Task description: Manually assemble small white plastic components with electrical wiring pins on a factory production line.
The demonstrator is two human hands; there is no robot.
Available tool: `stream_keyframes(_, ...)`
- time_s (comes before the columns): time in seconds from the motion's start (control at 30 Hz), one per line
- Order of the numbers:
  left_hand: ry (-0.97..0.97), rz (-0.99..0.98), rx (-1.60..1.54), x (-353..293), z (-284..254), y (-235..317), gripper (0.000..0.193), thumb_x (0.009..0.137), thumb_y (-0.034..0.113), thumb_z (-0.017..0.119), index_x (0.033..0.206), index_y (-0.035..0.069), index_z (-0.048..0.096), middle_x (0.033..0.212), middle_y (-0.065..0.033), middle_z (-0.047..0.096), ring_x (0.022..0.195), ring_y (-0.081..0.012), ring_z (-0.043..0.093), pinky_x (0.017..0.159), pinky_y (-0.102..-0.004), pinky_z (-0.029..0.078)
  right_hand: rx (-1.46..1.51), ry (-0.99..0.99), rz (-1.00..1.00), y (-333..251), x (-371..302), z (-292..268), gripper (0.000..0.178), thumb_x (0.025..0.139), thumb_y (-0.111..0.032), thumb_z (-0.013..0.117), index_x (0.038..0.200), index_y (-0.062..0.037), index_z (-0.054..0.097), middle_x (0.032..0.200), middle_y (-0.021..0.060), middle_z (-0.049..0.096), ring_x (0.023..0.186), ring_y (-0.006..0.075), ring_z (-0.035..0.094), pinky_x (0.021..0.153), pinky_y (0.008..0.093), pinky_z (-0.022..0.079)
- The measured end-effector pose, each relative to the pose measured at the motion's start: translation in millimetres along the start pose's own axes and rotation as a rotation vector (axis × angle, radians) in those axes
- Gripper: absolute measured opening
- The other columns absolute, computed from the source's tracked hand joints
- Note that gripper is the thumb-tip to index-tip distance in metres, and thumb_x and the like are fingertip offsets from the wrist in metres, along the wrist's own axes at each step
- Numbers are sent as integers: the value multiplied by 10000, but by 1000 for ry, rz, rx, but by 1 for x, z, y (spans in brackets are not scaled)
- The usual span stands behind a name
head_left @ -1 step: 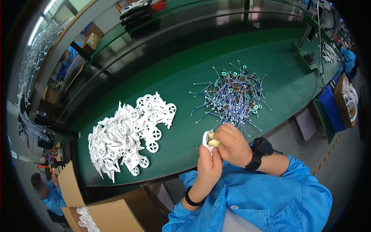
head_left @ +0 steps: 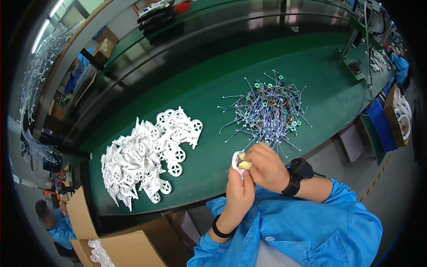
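Just off the table's near edge, my left hand (head_left: 240, 189) grips a small white plastic housing (head_left: 235, 158) between thumb and fingers. Its rounded, hollow side faces up, with something dark inside. My right hand (head_left: 268, 168) reaches in from the right, with pale yellow covers on its fingertips. Those fingertips are closed together at the housing's opening; whatever they pinch is hidden. Beyond my hands lies a heap of thin blue-white wires with copper-coloured coils and small green rings (head_left: 269, 109). To the left is a large pile of white plastic parts with spoked round ends (head_left: 142, 155).
The green table (head_left: 213, 178) curves across the view. An open cardboard box (head_left: 129, 249) with white parts stands at lower left, near a seated person (head_left: 58, 227). At right are a metal stand (head_left: 351, 62), a blue bin (head_left: 381, 124) and a carton of white rings (head_left: 396, 115).
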State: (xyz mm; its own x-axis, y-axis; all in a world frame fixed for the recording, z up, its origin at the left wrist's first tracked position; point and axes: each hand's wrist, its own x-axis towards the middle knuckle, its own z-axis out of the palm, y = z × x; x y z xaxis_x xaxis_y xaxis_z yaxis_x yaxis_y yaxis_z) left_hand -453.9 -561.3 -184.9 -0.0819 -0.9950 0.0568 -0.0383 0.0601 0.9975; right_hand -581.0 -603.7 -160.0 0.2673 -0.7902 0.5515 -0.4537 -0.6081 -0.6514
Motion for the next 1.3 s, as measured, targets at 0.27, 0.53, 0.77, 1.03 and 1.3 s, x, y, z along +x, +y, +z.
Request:
stream_keyframes(0.27, -57, -215, -513, 0, -29, 13, 241, 996, 104, 396, 1211, -1, 365, 684, -29, 480, 481, -73, 477, 397, -183, 349, 206, -96, 68, -11, 24, -7, 291, 800, -39, 683, 1058, 0, 554, 962, 101, 542, 825, 211, 547, 692, 316, 435)
stream_keyframes(0.53, -31, -238, -365, 13, -61, 10, 454, 959, 102, 487, 1341, 12, 258, 845, -92, 585, 550, -138, 557, 457, -220, 437, 906, -436, 447, 58, 83, 8, 307, 862, -22, 658, 1137, -10, 520, 983, 61, 645, 915, 136, 633, 800, 282, 522)
stream_keyframes(0.77, 267, 68, 601, 41, -123, 12, 245, 899, 121, 589, 1109, -5, 589, 808, -145, 617, 662, -228, 601, 615, -313, 485, 775, 92, 559, 70, 137, -61, 359, 932, -169, 584, 1226, 27, 517, 1049, 98, 607, 792, 108, 603, 576, 188, 448)
stream_keyframes(1.03, 129, 136, 91, 36, -62, 60, 150, 934, 31, 548, 1066, -26, 592, 779, -17, 576, 725, -72, 560, 653, -193, 454, 1675, -372, 570, 16, 34, -68, 999, 856, -782, 263, 1442, 27, 290, 1065, 110, 566, 736, 168, 515, 650, 269, 405)
stream_keyframes(1.3, 93, 678, 390, 30, -4, 97, 226, 812, -55, 679, 1024, -36, 605, 933, -138, 585, 753, -166, 589, 649, -254, 490, 1824, -551, 537, 5, 0, -75, 1099, 802, -840, 240, 1475, 29, 221, 926, 60, 478, 682, 137, 416, 642, 266, 348)
